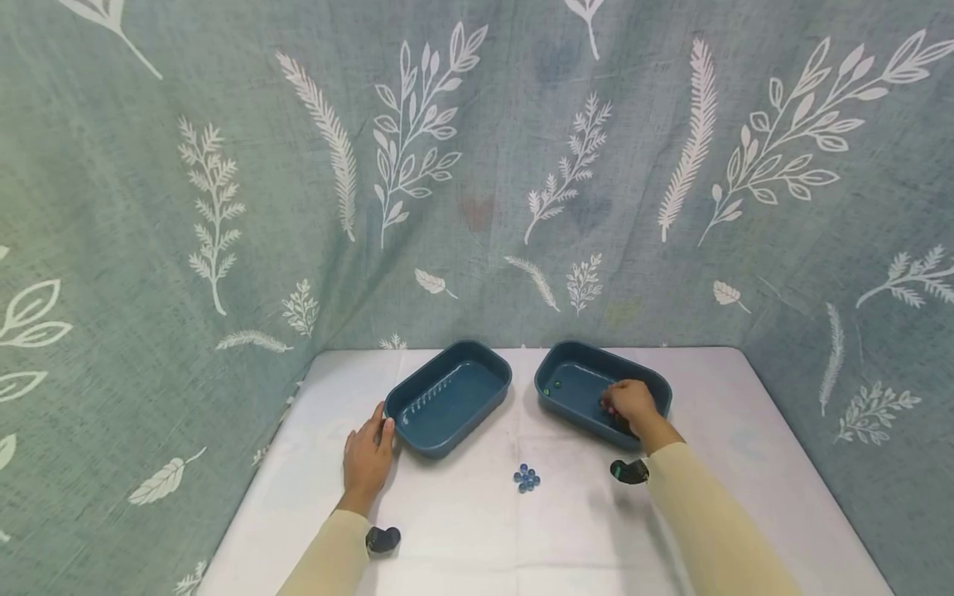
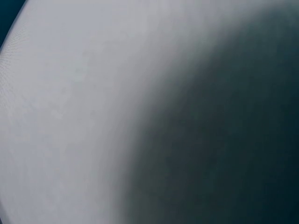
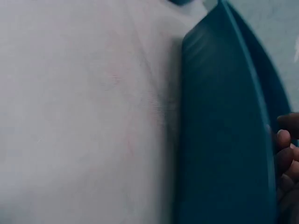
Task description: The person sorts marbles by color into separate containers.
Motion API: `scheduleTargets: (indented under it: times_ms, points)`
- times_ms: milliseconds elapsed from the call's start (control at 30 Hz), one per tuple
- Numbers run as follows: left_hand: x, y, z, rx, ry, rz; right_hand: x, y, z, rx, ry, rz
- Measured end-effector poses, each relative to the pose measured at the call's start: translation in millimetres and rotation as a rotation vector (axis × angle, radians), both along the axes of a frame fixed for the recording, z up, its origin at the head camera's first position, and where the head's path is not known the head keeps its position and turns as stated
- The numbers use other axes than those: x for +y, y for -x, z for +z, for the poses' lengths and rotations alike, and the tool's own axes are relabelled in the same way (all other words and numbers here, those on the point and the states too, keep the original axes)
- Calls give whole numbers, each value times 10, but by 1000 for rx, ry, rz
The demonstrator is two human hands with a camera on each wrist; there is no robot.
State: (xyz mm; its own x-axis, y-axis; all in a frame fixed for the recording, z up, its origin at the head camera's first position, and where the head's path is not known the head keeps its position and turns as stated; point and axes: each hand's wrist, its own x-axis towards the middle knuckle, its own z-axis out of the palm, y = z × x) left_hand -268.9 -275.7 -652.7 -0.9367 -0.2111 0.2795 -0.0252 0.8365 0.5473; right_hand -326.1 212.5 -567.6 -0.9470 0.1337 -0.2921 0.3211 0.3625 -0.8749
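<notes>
Two blue trays stand at the back of the white table. In the head view my left hand rests beside the left tray, fingers extended and touching its near left end. My right hand reaches into the right tray with its fingers bent downward. Something reddish shows at the fingertips, too small to identify. Small green pieces lie in that tray's left part. The right wrist view shows bent fingers just past the tray's wall; whether they hold anything is hidden.
A small cluster of blue glass-like pieces lies on the white tabletop, in front of and between the trays. Patterned grey-green cloth hangs behind the table and along both sides. The left wrist view is mostly blurred and dark.
</notes>
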Motion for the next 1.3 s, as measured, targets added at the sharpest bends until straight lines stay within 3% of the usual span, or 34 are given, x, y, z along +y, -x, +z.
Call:
scheduleTargets:
  times_ms: [100, 233, 400, 500, 633, 767, 1000, 1300]
  points:
    - [2, 18, 6, 10, -1, 4, 39, -106, 139, 86, -54, 38]
    - [-22, 41, 4, 22, -19, 12, 127, -248, 256, 223, -244, 75]
    - [-40, 48, -1, 23, -26, 17, 269, -453, 229, 387, -393, 83]
    - [-23, 21, 16, 10, -31, 19, 355, -559, 112, 479, -411, 36]
    - [1, 36, 5, 1, -34, 18, 465, -620, -101, 556, -345, -142]
    - [19, 64, -7, 13, -37, 11, 526, -668, -340, 559, -242, -268]
    - [43, 49, -11, 16, -38, 9, 554, -769, -596, 481, -305, -167]
    - [34, 42, -11, 9, -19, 2, 561, -843, -724, 442, -415, -172]
